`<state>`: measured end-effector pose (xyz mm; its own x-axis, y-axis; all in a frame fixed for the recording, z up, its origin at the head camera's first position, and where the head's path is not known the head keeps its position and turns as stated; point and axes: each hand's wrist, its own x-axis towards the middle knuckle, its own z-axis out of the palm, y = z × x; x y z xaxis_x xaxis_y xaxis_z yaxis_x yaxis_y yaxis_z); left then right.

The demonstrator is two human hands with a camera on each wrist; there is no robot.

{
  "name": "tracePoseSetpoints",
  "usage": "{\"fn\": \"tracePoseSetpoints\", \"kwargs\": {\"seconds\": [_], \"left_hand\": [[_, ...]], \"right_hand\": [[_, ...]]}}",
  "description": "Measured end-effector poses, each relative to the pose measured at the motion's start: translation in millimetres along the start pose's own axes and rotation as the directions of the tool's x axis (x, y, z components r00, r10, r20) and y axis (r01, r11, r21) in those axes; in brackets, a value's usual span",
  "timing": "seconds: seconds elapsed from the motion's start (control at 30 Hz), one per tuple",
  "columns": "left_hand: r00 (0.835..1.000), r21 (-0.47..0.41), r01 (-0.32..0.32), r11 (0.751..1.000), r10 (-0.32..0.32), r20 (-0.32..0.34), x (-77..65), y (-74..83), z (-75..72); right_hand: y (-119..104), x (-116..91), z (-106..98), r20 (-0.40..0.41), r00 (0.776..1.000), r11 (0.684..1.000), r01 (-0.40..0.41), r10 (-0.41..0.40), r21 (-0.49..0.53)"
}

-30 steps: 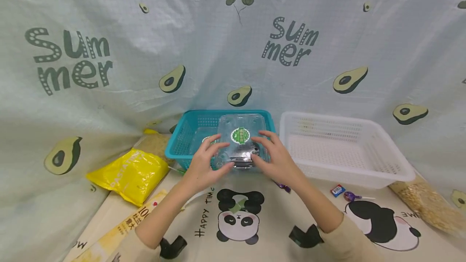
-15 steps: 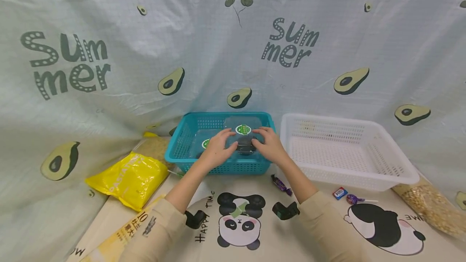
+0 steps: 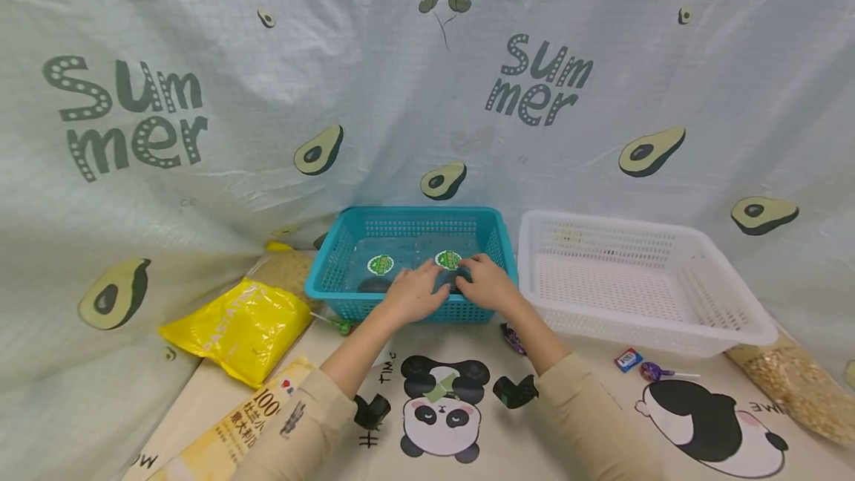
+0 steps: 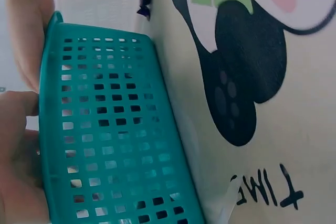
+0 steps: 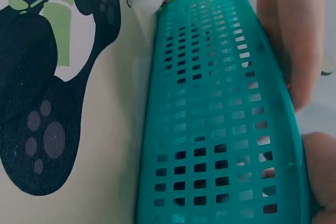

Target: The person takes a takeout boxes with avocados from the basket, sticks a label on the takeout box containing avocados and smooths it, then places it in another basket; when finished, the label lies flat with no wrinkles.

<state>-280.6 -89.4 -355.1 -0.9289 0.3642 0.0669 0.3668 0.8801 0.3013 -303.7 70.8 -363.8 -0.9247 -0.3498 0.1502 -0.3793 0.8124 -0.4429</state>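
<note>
A clear plastic clamshell box with a round green label sits low in the teal basket. Beside it on the left is a similar clear box, also labelled, with something dark inside. My left hand reaches over the basket's front rim and holds the near left part of the right-hand box. From the other side my right hand grips the same box, thumb and fingers bent at its near edge. In both wrist views the basket wall hides the box, and the fingertips are partly hidden.
To the right stands a white basket. A yellow pasta bag and a long pasta packet lie at left. In front are a purple-wrapped candy, a small red-blue packet, a lollipop; a grain bag lies far right.
Both hands have lowered the clear box from above the teal basket's front into it, beside the other box. The hands have moved down with it.
</note>
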Motion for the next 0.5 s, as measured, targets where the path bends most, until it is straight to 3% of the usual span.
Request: {"fn": "tracePoseSetpoints", "kwargs": {"seconds": [0.13,0.27,0.4,0.5], "left_hand": [[0.998,0.063,0.017,0.998,-0.021,0.059,1.8,-1.8,0.2],[0.998,0.057,0.013,0.998,-0.016,0.053,2.7,-5.4,1.6],[0.999,0.027,-0.034,0.999,0.035,-0.04,-4.0,-10.0,3.2],[0.986,-0.005,-0.068,0.998,0.066,-0.156,-19.6,-16.6,1.8]], "right_hand": [[-2,1,2,0.062,0.998,0.995,0.0,0.006,-0.095],[-2,3,5,0.045,0.999,0.992,-0.022,0.028,-0.127],[1,0,9,-0.062,0.997,0.992,0.039,-0.047,-0.124],[7,-8,9,-0.193,0.967,0.985,0.152,-0.165,-0.079]]}}
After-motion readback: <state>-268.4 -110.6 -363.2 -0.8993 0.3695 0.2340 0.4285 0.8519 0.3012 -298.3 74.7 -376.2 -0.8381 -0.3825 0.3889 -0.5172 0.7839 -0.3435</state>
